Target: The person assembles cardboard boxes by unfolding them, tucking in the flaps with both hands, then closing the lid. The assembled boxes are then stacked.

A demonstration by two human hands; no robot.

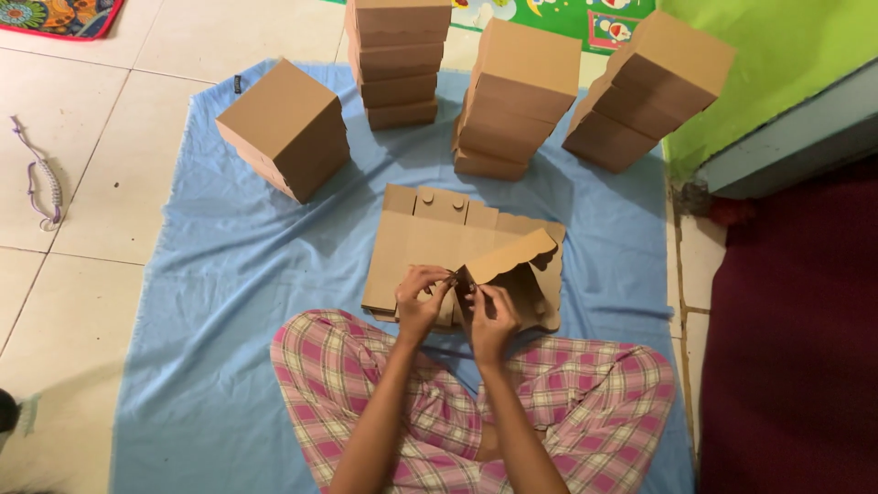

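Observation:
A half-folded brown cardboard box point(512, 274) stands in front of my crossed legs, its scalloped flap raised. My left hand point(419, 302) and my right hand point(492, 316) both pinch its near corner, fingers meeting at the edge. Under and behind it lies a pile of flat cardboard box blanks point(425, 247) on the blue cloth point(229, 302).
Four stacks of finished brown boxes stand at the back of the cloth: far left point(285, 128), centre point(395, 59), centre right point(512, 96), right point(649, 87). A white cord point(41, 178) lies on the tiled floor at left. A green wall point(777, 55) and dark red mat point(796, 348) are at right.

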